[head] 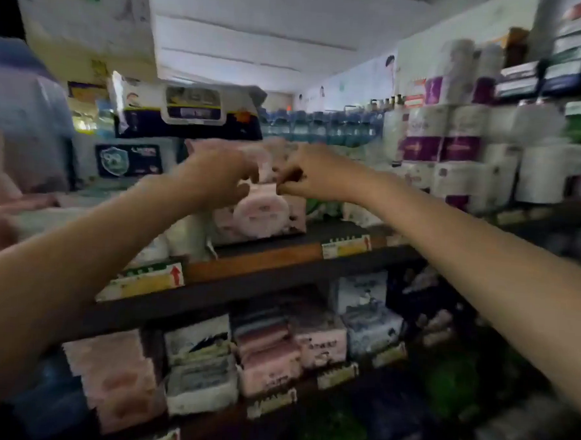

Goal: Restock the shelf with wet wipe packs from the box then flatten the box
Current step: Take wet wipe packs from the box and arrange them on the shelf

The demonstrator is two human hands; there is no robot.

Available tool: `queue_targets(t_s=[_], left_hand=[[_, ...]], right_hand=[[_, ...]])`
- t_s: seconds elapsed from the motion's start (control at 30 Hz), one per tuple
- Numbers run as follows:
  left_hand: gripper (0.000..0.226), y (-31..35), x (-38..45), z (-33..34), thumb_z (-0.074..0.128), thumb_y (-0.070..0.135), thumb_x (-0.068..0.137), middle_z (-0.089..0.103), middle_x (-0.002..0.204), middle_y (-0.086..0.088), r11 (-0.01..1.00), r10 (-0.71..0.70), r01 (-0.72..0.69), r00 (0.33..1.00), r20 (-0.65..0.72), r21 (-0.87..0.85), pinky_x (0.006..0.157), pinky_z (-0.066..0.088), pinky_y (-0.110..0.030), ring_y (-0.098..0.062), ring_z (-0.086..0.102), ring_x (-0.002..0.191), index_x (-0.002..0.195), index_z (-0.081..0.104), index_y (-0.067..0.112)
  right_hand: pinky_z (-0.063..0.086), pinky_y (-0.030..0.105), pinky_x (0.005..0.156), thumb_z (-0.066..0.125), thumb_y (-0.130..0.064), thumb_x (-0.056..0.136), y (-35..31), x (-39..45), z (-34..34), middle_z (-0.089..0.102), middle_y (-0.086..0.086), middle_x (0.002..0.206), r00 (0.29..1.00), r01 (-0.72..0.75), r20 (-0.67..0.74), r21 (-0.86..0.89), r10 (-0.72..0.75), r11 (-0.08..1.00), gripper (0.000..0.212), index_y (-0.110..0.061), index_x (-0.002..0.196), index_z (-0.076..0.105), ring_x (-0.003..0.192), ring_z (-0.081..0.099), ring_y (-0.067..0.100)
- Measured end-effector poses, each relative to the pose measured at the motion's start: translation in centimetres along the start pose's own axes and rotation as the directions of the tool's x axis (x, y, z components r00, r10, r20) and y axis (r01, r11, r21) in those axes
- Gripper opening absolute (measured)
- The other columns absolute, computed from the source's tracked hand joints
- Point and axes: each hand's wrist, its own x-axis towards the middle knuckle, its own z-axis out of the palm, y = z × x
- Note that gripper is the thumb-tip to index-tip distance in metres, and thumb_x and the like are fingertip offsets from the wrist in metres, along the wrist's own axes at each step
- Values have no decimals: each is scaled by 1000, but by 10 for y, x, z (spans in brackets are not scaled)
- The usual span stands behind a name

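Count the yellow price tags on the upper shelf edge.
2: one price tag at the left below the left forearm, another price tag right of centre. Others may be hidden or blurred.

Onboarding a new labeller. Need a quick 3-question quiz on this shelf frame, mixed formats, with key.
1. True or false: both hands, left hand and right hand, meet at the pink pack on the shelf.
2. Which stands right of the pink pack, further along the shelf? A) paper rolls B) shoes C) canned food
3. Fill in: the price tag below the pink pack sits on the shelf's front ____.

Key: 1 true; 2 A; 3 edge. Blur hides whether the fingers actually grip the pack.
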Motion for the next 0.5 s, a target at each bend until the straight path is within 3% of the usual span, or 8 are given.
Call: queue_targets(t_s=[0.1,0.17,0.27,0.4,0.5], left_hand=[[28,85,4,15,48,20,91,61,117,-13,972,201,-201,979,-11,-123,90,46,-39,-31,58,107,115,60,14],[27,151,2,33,48,21,90,63,112,-14,911,370,-359,929,20,-201,88,49,-38,-32,59,103,113,60,14],[27,267,-19,52,44,21,92,65,109,-10,754,624,-578,778,67,-312,81,52,-43,-31,61,96,114,59,14],[28,416,-78,48,42,17,91,62,113,-11,524,833,-766,551,39,-372,81,52,-39,-31,60,101,114,57,12],[25,514,-141,47,44,17,88,62,115,-11,365,917,-856,399,-20,-366,80,48,-37,-31,60,106,109,58,17]], right_hand=[[41,18,59,55,-21,91,29,-98,-9,70,4,85,966,-220,122,-84,229,972,25,-2,96,71,70,60,19],[37,10,50,56,-26,91,51,-178,-14,68,0,81,874,-414,224,-121,431,902,24,-9,95,72,59,54,7],[46,15,63,58,-30,90,71,-312,-24,71,-1,95,686,-668,281,-123,671,734,21,-16,95,72,71,61,6],[47,26,74,58,-29,90,61,-477,-30,68,-4,95,400,-886,290,-122,870,448,19,-18,96,71,82,61,10],[44,13,60,59,-19,89,32,-593,-20,64,-10,74,180,-975,309,-68,934,211,11,-17,91,69,69,60,-1]])
